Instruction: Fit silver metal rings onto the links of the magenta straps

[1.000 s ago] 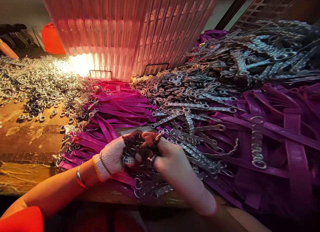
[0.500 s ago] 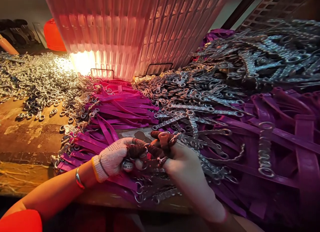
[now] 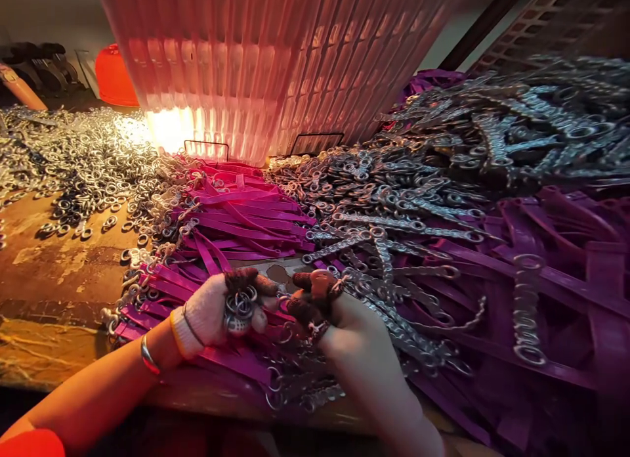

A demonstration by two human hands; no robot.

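Note:
My left hand point(image 3: 221, 309), in a white glove with dark fingertips, is closed around a small bunch of metal rings point(image 3: 239, 306). My right hand point(image 3: 344, 332), gloved the same way, pinches a short metal chain point(image 3: 354, 286) between thumb and fingers. The two hands sit a little apart above a pile of purple straps point(image 3: 231, 220) near the front edge of the wooden table point(image 3: 54, 280). More chains lie under and around both hands.
Loose metal rings point(image 3: 79, 168) cover the table's left side. A large heap of chains point(image 3: 443, 161) and purple straps point(image 3: 566, 273) fills the right. A pink ribbed plastic crate point(image 3: 275, 63) stands behind, with an orange object point(image 3: 115, 76) at the back left.
My hands were pressed together over the straps; now they have come apart, the left moving left with the rings showing in its palm, the right staying on the chain.

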